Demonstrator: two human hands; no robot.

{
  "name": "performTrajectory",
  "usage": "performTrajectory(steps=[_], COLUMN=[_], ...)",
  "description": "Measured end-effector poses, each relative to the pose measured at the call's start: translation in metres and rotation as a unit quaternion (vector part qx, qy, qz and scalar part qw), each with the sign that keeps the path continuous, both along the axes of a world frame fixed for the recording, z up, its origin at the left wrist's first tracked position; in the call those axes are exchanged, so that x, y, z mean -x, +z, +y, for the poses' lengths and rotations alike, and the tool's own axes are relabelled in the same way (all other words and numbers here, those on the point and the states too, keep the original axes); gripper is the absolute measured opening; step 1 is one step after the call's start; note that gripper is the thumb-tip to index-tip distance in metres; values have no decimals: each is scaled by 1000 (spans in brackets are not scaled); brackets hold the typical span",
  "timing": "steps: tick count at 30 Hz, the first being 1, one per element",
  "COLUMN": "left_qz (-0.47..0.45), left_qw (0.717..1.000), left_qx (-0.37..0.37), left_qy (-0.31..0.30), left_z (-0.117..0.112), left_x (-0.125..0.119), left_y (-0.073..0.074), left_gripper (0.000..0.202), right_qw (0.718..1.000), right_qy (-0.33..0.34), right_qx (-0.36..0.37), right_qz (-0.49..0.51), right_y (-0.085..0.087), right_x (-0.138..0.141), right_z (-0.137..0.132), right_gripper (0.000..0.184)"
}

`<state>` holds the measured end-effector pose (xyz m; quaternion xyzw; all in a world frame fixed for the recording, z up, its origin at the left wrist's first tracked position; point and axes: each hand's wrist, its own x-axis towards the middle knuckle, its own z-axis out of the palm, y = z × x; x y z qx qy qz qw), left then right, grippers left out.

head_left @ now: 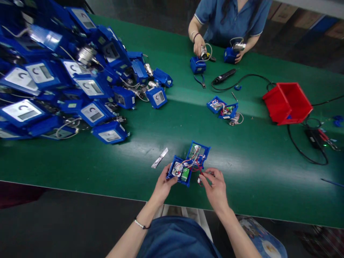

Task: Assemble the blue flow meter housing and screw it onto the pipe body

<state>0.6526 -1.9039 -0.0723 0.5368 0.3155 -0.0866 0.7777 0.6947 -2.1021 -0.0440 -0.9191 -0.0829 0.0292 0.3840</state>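
Note:
A blue meter housing [178, 181] lies opened on the green table [129, 172], showing a green battery [185, 174] and a round white part. Its other half [199, 151], with a circuit board inside, sits just behind, joined to it by thin coloured wires [197, 167]. My left hand [163, 182] is closed on the left edge of the housing, thumb over the rim. To the right of the housing, my right hand [214, 182] pinches the red wires near a small white connector [199, 180]. A silvery strip [159, 158] lies to the left.
Many blue meters [92, 89] are heaped at the left. Another opened meter [222, 108] lies ahead, near a black cylindrical tool [225, 76] on a cable. A red bin [286, 104] stands at the right. Across the table, a co-worker [231, 21] handles two meters.

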Motion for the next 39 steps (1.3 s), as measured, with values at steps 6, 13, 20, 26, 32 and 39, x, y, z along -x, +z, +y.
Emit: performTrajectory(steps=[6,13,20,26,32,39], left_qz=[15,-50,-64,-277,-367,-392], left_qw=[992,942,899,761,570,521], left_qx=[-41,-184,-398,-539,-563,-511], left_qy=[-121,-278,-170,-232,-473,-560], left_z=[18,28,10,-13,-9,-9], left_x=[-18,-60,-48,-11,-66,-121], left_y=[10,4,4,3,14,18], left_gripper=[58,43,30,22,35,10], right_qw=[999,917,850,841,869,909], right_qy=[42,-137,-209,-191,-95,-11], right_qx=[-11,-219,-296,-309,-278,-224], right_qz=[32,304,384,401,398,351], right_y=[2,-22,-45,-47,-39,-41], right_x=[-11,-8,6,3,-20,-48], right_z=[-1,7,19,23,18,6], right_gripper=[19,27,45,44,33,20])
